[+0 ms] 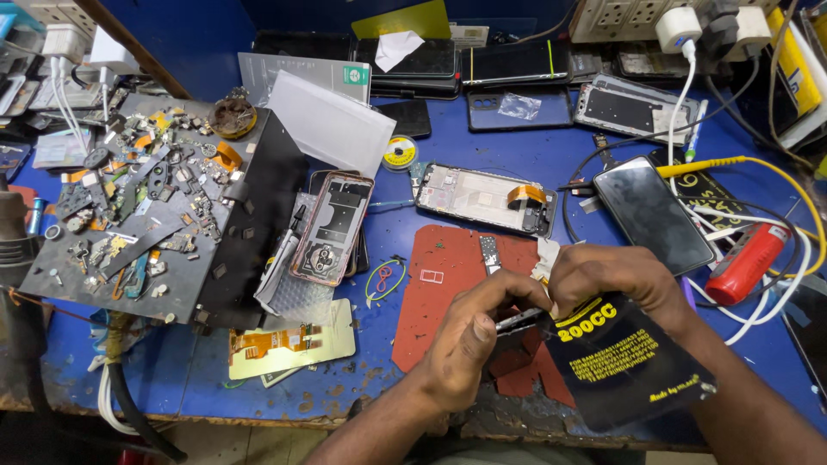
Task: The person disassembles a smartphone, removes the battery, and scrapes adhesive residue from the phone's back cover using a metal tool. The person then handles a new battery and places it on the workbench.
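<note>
Both hands (551, 310) pinch black pouch (624, 362) (over mat) — grip tight

I have only 1 view, from the camera on the person's head. It looks steeply down and forward across the blue workbench (534, 164), from the near edge to the back wall. It sits close: the left hand (469, 331) and right hand (616, 280) fill the lower middle, forearms entering from the bottom.
</note>
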